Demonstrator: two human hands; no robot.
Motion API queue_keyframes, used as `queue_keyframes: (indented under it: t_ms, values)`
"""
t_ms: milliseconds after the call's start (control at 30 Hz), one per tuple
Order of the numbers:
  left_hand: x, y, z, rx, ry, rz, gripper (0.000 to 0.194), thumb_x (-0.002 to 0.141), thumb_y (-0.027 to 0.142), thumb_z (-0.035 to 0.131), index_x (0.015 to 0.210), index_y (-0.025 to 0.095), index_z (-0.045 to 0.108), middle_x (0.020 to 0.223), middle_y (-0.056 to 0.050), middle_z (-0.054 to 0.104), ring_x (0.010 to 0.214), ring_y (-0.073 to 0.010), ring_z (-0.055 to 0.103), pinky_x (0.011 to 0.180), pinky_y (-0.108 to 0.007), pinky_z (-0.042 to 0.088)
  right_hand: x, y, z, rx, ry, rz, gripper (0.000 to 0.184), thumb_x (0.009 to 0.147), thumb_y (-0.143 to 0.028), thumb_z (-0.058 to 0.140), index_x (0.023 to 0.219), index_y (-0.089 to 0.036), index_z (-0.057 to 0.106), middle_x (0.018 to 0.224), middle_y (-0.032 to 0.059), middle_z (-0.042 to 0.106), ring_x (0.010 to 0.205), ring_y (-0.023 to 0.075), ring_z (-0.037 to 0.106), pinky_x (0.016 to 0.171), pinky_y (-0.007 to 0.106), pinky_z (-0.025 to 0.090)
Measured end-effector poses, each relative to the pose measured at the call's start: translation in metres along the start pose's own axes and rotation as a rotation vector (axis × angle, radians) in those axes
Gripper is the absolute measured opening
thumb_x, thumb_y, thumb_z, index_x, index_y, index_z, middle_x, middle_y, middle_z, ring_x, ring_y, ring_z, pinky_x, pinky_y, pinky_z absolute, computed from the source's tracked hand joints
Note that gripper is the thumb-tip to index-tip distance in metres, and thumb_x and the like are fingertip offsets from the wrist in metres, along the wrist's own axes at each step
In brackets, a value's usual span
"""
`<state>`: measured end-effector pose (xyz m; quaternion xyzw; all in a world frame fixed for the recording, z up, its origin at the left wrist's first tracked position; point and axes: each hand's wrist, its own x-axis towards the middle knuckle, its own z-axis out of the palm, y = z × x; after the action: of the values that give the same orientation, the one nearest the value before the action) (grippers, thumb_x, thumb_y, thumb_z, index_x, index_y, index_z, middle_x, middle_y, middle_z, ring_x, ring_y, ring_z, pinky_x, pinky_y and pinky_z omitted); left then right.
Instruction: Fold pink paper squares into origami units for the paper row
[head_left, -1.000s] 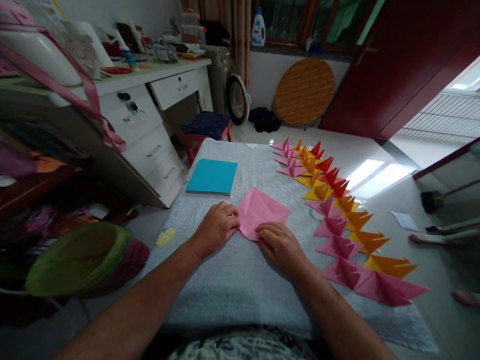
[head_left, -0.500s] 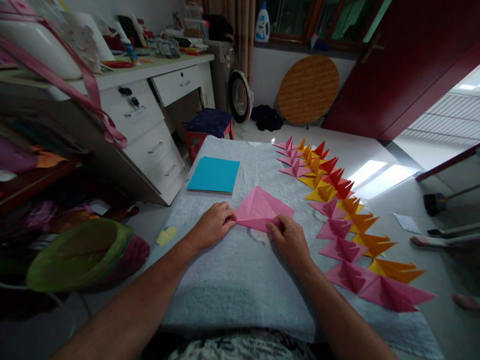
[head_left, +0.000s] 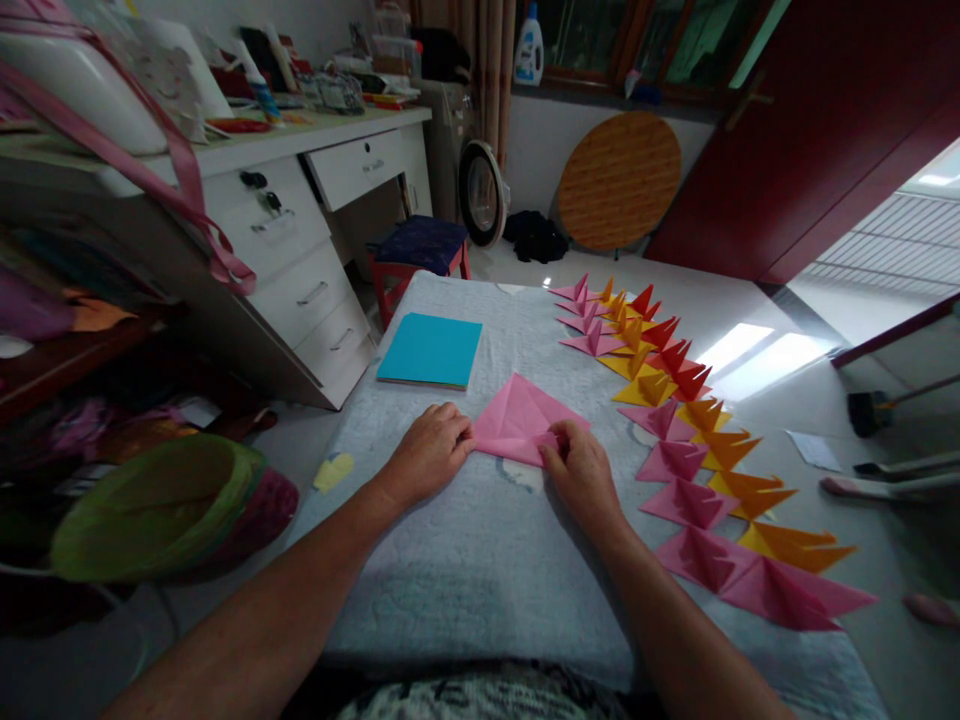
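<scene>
A pink sheet of origami paper lies on the cloth-covered table, creased, with its near edge folded up. My left hand pinches the sheet's left corner between thumb and fingers. On the near right side, my right hand grips the folded edge, its thumb underneath and fingers curled over the paper. Beyond my left hand rests a stack of blue square paper. Rows of folded paper cranes stand to the right: pink cranes, yellow cranes and red cranes.
A white desk with drawers stands at the left, and a green-lined bin is below it. Past the table's far edge are a stool, a washing machine with its door ajar and a round wooden tabletop.
The near corner of the pink sheet has been folded up, making a straight near edge. My right hand has shifted right along it; my left hand has stayed at the left corner.
</scene>
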<state>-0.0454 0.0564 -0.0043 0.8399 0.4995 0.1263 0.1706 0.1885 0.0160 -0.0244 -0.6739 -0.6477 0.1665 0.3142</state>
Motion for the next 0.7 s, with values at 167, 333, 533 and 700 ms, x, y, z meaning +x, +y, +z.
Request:
queue_keyframes:
  t_ms: [167, 333, 533, 700]
  values:
    - [-0.004, 0.008, 0.002, 0.100, 0.079, 0.051, 0.012, 0.094, 0.020, 0.055, 0.094, 0.016, 0.066, 0.096, -0.008, 0.064, 0.093, -0.0243, 0.057, 0.086, -0.039, 0.048, 0.005, 0.000, -0.003, 0.016, -0.060, 0.059, 0.028, 0.078, -0.029, 0.054, 0.103, -0.016, 0.058, 0.072, 0.0019, 0.060, 0.067, 0.0194, 0.055, 0.066, 0.031, 0.038]
    - [-0.017, 0.042, 0.014, 0.233, 0.069, 0.301, 0.027, 0.096, 0.012, 0.047, 0.116, 0.016, 0.063, 0.116, -0.009, 0.068, 0.108, -0.0246, 0.060, 0.100, -0.041, 0.047, 0.006, -0.001, -0.005, 0.052, -0.058, 0.079, 0.028, 0.078, -0.030, 0.054, 0.103, -0.017, 0.058, 0.069, -0.0005, 0.060, 0.063, 0.0181, 0.056, 0.063, 0.030, 0.038]
    - [-0.030, 0.064, 0.037, 0.301, 0.005, 0.381, 0.047, 0.100, 0.034, 0.047, 0.139, 0.007, 0.050, 0.142, -0.019, 0.057, 0.135, -0.0293, 0.051, 0.113, -0.043, 0.040, 0.006, -0.001, -0.003, 0.070, -0.016, 0.114, 0.030, 0.076, -0.030, 0.055, 0.104, -0.017, 0.058, 0.069, -0.0007, 0.061, 0.063, 0.0182, 0.057, 0.062, 0.030, 0.038]
    - [-0.035, 0.067, 0.040, 0.336, -0.083, 0.294, 0.065, 0.097, 0.052, 0.048, 0.144, 0.007, 0.047, 0.151, -0.020, 0.048, 0.143, -0.0317, 0.042, 0.117, -0.044, 0.035, 0.005, 0.001, 0.001, 0.086, 0.019, 0.105, 0.030, 0.077, -0.030, 0.053, 0.105, -0.018, 0.056, 0.070, -0.0005, 0.060, 0.065, 0.0190, 0.057, 0.064, 0.030, 0.039]
